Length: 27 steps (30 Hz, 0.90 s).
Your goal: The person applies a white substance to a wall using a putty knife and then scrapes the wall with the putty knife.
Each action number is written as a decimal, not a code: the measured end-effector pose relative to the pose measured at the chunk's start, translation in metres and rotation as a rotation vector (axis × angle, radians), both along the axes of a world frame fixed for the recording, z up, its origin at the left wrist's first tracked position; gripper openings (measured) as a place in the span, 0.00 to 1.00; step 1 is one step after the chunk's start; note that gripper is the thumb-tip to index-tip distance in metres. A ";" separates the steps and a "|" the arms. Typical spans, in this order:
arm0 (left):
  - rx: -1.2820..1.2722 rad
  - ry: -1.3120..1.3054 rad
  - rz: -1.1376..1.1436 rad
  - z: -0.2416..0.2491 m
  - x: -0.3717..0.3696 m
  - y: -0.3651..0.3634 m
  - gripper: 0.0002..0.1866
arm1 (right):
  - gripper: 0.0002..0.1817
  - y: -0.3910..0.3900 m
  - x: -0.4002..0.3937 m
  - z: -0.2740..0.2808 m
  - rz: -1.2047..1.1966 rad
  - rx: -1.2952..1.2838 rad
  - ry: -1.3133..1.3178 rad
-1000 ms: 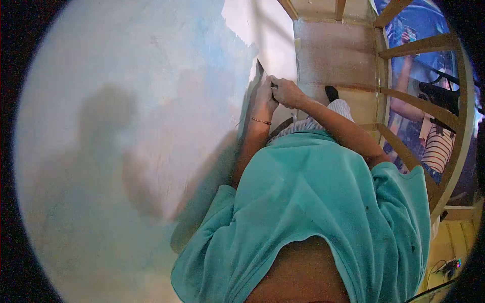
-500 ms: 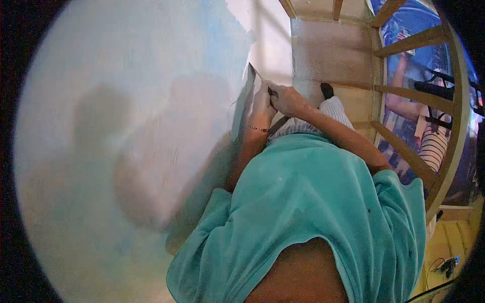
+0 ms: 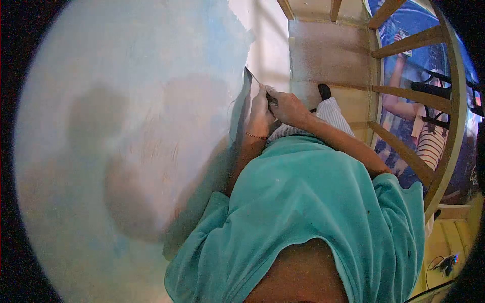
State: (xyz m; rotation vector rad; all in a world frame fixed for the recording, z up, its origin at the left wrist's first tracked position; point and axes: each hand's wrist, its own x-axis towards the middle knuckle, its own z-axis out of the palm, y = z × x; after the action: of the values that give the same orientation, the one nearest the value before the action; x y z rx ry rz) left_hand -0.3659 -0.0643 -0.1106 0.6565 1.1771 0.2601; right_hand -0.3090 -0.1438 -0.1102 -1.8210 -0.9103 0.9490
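Observation:
My right hand (image 3: 288,107) is closed round the dark handle of a thin-bladed scraper (image 3: 255,78), whose blade points up and left to the wall surface (image 3: 202,60). Close beside it, my left hand (image 3: 259,108) has its fingers pressed together near the blade and handle; whether it grips the tool too is hard to make out. A bracelet (image 3: 256,136) circles the left wrist. The blade's tip lies by the ragged edge between the bluish painted wall and a white strip (image 3: 271,50).
Wooden framing with slats (image 3: 404,98) curves along the right side. Behind it, another person's arm (image 3: 399,101) and striped top (image 3: 432,146) show before a blue printed sheet (image 3: 419,20). A small lit device (image 3: 447,263) with a cable lies at lower right.
Both hands and the scraper have shifted slightly down and to the left. Shadows on the wall have moved a little left.

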 end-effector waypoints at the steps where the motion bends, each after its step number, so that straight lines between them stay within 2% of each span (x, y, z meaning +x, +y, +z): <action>1: 0.005 -0.001 -0.018 -0.001 0.000 0.002 0.17 | 0.23 0.000 0.000 0.000 0.002 -0.004 -0.002; 5: 0.015 0.107 -0.016 0.029 0.010 -0.005 0.18 | 0.22 -0.003 0.008 0.028 0.026 -0.064 0.002; 8: 0.172 0.022 -0.100 0.040 0.006 -0.011 0.19 | 0.20 -0.001 0.007 0.019 0.067 -0.077 -0.005; 11: 0.129 0.031 -0.083 0.038 0.010 -0.011 0.20 | 0.19 -0.002 0.004 0.013 0.011 -0.021 0.030; 14: 0.116 0.073 -0.064 0.010 0.006 0.003 0.21 | 0.18 0.008 0.000 -0.003 -0.046 0.030 0.024; 17: 0.060 -0.001 -0.010 0.005 0.013 0.008 0.19 | 0.18 0.013 0.010 -0.002 -0.012 -0.009 -0.007; 20: -0.013 -0.008 0.049 -0.003 0.014 0.005 0.20 | 0.18 0.011 0.010 -0.016 -0.013 0.102 -0.010; 21: 0.098 -0.010 -0.049 -0.001 0.012 0.003 0.20 | 0.18 0.009 0.011 -0.010 0.004 0.062 0.011; 23: 0.316 0.001 -0.241 0.011 0.000 -0.007 0.21 | 0.18 0.002 0.011 0.010 0.046 -0.022 0.069; 26: 0.157 0.082 -0.120 0.057 0.011 -0.015 0.19 | 0.18 0.000 0.004 0.020 -0.022 0.087 0.091; 27: 0.166 0.080 -0.106 0.054 0.011 -0.014 0.18 | 0.18 0.000 0.003 0.019 -0.028 0.082 0.058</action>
State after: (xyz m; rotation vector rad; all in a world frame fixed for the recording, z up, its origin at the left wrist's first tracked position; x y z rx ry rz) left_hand -0.3553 -0.0782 -0.0561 0.8788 1.2016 0.2449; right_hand -0.3057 -0.1434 -0.0912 -1.7246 -0.8731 0.9289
